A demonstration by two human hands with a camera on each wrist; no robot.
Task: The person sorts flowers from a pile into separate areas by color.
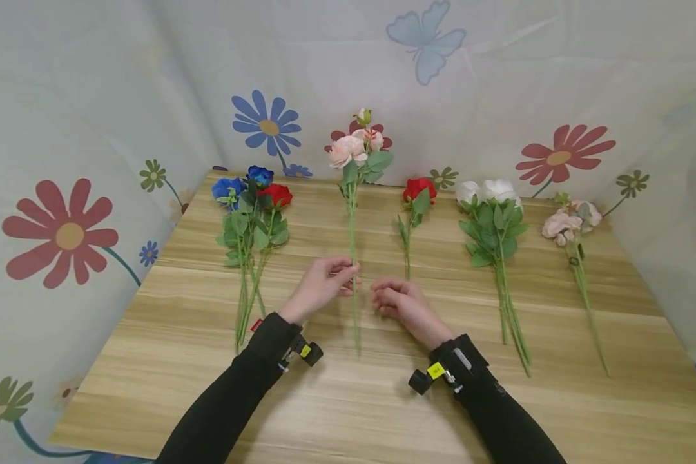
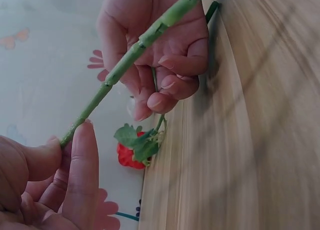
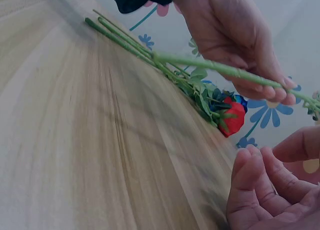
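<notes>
My left hand (image 1: 325,283) pinches the green stem of a pale pink artificial rose (image 1: 348,151) between thumb and fingers. The stem stands out along its length in the left wrist view, running up past the other hand. To the right, my right hand (image 1: 403,306) hangs with fingers loosely curled and nothing between them, as the right wrist view shows. Just beyond it lies a single red rose (image 1: 419,191), its lower stem hidden behind that hand.
Left on the wooden table (image 1: 168,335) lie blue roses (image 1: 229,191) and another red rose (image 1: 276,194), stems crossing. White roses (image 1: 499,193) and more pale pink flowers (image 1: 562,225) lie at right. A flower-printed cloth (image 1: 325,58) stands behind the table.
</notes>
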